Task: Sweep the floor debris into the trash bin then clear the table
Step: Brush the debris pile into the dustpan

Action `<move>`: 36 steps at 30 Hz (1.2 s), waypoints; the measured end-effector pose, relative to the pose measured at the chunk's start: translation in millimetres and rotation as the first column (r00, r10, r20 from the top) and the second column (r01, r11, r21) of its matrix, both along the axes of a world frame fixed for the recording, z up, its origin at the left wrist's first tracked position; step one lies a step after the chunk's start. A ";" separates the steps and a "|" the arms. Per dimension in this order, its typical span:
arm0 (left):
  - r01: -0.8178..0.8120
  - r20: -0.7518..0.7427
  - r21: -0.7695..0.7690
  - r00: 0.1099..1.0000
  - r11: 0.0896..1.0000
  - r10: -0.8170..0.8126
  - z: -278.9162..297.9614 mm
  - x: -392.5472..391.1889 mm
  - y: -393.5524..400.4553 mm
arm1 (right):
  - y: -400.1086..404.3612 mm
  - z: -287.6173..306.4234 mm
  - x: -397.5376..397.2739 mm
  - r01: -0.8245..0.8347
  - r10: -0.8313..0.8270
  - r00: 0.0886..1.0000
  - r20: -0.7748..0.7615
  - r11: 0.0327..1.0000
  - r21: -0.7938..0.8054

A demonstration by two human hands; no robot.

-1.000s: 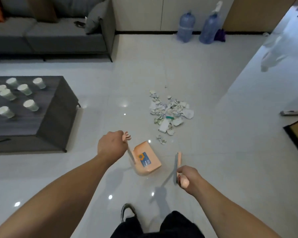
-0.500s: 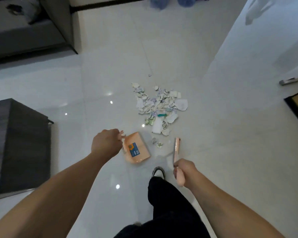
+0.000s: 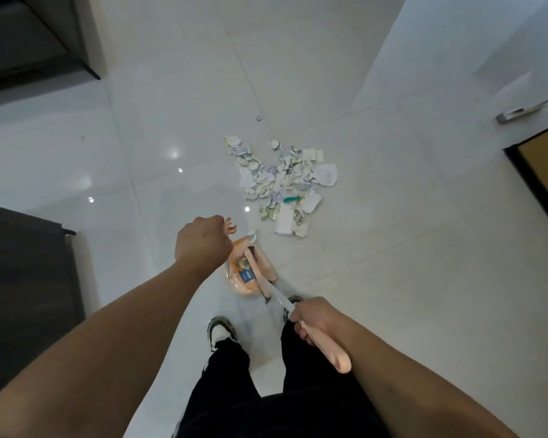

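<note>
Below, the left hand [image 3: 203,245] grips the dustpan [image 3: 244,275] handle, the right hand [image 3: 317,317] clasps the broom [image 3: 326,349] handle.

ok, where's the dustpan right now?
Head view, centre: the dustpan sits on the floor in front of the person's shoes, below the left hand, with the paper debris pile just beyond it to the right.

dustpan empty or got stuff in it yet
Nearly empty: the dustpan holds a scrap or two, while the paper pile lies unswept on the floor beyond.
</note>
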State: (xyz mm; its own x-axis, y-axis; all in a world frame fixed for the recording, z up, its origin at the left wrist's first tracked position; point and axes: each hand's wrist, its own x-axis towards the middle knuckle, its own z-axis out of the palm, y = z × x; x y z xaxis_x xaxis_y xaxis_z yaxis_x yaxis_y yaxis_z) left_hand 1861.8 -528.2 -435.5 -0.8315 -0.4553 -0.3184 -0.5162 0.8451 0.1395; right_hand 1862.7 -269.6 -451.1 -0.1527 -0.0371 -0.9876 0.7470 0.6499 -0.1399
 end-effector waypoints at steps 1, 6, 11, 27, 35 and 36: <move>0.009 -0.002 0.011 1.000 1.000 -0.009 0.4 2.2 -6.9 | -5.0 4.0 4.7 -0.020 0.020 1.000 -0.001 1.000 0.001; 0.011 -0.042 0.031 0.999 0.999 -0.010 4.5 16.5 -42.8 | -27.9 17.4 28.1 -0.056 0.057 0.995 -0.076 0.998 0.018; 0.005 -0.066 0.049 0.998 0.999 -0.002 12.8 30.2 -60.9 | -47.1 18.9 37.1 -0.021 0.029 0.983 -0.179 0.999 0.049; -0.078 -0.021 0.015 0.997 0.997 0.078 -8.5 55.1 -105.1 | -77.9 -21.0 17.6 -0.001 0.000 0.989 -0.147 1.000 -0.004; -0.099 -0.033 0.011 0.995 0.995 0.099 -1.9 62.5 -119.8 | -77.7 15.3 6.7 -0.022 0.022 0.990 -0.136 1.000 0.005; -0.101 -0.040 0.009 0.994 0.995 0.102 0.5 61.1 -121.4 | -78.4 17.7 5.1 -0.024 0.026 0.987 -0.159 1.000 0.016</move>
